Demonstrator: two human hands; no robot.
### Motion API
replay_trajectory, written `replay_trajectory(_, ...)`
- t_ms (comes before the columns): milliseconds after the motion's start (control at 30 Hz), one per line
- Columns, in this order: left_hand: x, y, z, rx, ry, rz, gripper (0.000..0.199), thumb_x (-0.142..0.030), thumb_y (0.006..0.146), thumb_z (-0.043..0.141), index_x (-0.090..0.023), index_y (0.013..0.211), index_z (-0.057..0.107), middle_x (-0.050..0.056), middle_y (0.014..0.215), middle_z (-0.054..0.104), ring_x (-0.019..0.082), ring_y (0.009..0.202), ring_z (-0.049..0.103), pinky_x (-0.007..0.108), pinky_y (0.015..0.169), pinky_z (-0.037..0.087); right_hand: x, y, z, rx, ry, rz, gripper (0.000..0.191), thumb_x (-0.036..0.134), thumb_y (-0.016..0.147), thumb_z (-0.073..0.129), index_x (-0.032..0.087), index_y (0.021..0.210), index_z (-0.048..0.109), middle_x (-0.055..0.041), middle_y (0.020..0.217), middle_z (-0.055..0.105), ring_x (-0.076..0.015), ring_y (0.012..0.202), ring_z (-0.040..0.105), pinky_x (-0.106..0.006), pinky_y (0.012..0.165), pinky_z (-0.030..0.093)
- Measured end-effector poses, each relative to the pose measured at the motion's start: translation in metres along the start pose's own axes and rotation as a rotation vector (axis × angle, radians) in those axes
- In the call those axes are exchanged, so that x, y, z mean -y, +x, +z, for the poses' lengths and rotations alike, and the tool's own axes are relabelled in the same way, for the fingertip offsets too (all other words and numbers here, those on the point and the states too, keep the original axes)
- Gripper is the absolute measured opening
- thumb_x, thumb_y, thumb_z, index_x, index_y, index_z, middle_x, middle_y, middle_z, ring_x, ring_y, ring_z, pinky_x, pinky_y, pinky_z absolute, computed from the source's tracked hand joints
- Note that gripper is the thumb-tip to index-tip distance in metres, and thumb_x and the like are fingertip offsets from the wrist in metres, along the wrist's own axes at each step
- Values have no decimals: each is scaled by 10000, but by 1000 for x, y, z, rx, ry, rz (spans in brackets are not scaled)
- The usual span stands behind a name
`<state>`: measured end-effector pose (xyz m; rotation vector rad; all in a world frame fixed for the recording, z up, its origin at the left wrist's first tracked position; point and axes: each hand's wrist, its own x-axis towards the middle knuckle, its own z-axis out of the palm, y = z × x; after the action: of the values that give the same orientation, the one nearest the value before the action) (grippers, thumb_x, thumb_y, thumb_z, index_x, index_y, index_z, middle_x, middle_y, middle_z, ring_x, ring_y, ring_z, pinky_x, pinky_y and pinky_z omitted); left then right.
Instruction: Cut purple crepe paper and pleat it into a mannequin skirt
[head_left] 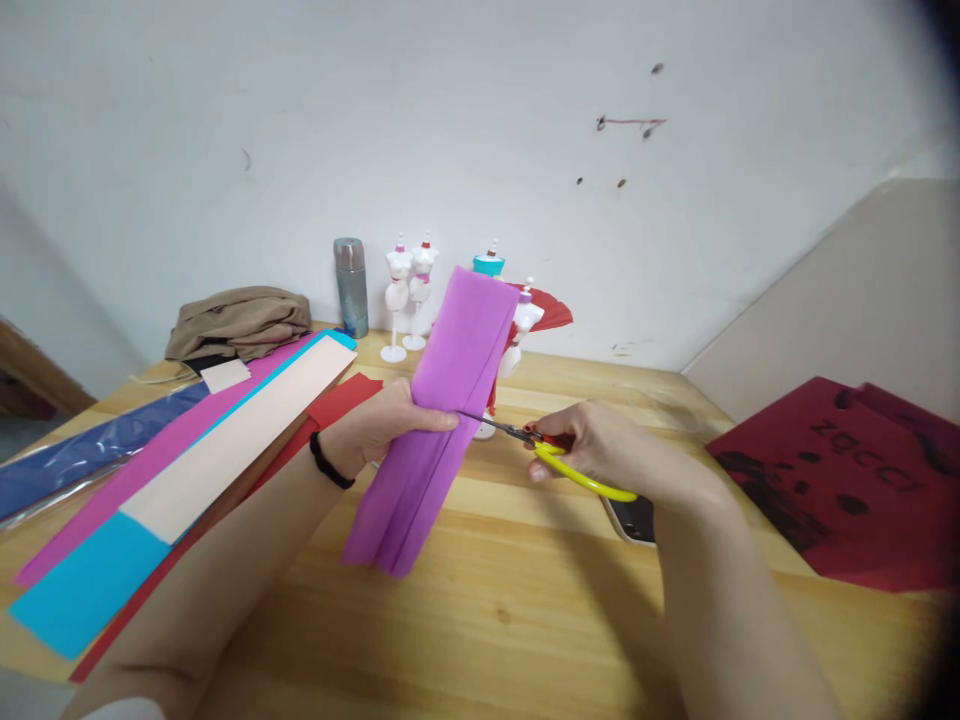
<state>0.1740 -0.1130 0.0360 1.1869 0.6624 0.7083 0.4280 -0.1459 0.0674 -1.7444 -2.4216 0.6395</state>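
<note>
Pinching the folded purple crepe-paper strip (465, 330) above the pale wooden table (510, 600), the left hand (394, 415) apparently steadies its edge for the blades; the right hand (589, 445) grips yellow-handled scissors (581, 480), tips at the paper. Coloured paper strips (225, 440) lie left, seemingly aside for working room.

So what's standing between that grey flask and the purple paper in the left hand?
In the head view, a small purple-necked dress form and a red-necked dress form stand between the flask and the purple paper.
</note>
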Motion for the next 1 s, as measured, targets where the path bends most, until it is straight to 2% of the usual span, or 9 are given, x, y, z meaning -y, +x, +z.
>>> replay_trajectory(133, -2, -1, -2, -7, 16, -7, 452, -247, 630, 872, -117, 1029, 705, 85, 843, 732, 191, 709, 671, 301, 638, 544, 1, 0, -1, -20, 5, 18, 350, 480, 664, 680, 179, 596, 516, 32, 577, 322, -106, 570, 243, -275, 509, 192)
replay_trajectory(300, -5, -4, -4, 75, 4, -2, 396, -287, 695, 834, -134, 1043, 724, 109, 944, 758, 201, 772, 697, 286, 647, 548, 1, 1, -1, -38, 15, 25, 357, 495, 672, 679, 169, 588, 561, 29, 561, 330, -105, 560, 252, -275, 510, 188)
replay_trajectory(467, -5, -4, -6, 39, 1, 0, 379, -285, 692, 840, -137, 1024, 730, 108, 940, 765, 201, 761, 709, 274, 625, 550, -2, -1, 0, -20, 45, -23, 408, 549, 714, 653, 157, 616, 600, 25, 568, 366, -105, 565, 282, -269, 516, 207)
replay_trajectory(600, -6, -3, -4, -11, 35, -15, 395, -279, 671, 852, -136, 1019, 732, 95, 899, 765, 200, 746, 708, 274, 623, 550, -4, -1, 0, 43, 63, -62, 434, 591, 739, 630, 167, 662, 580, 28, 594, 388, -107, 574, 296, -265, 522, 224)
replay_trajectory(767, -7, -5, -2, 34, 15, -2, 333, -262, 697, 829, -137, 991, 739, 93, 893, 769, 192, 720, 700, 267, 603, 541, -3, 0, -1, 84, 72, -99, 414, 576, 761, 612, 183, 674, 513, 33, 610, 397, -109, 583, 301, -265, 524, 226)
replay_trajectory(1000, -5, -5, -1, 36, 11, 14, 303, -258, 708, 828, -149, 979, 751, 83, 885, 772, 174, 728, 700, 244, 612, 543, -3, 1, 0, 95, 63, -123, 401, 568, 770, 604, 183, 696, 524, 29, 615, 426, -113, 584, 321, -266, 531, 233)
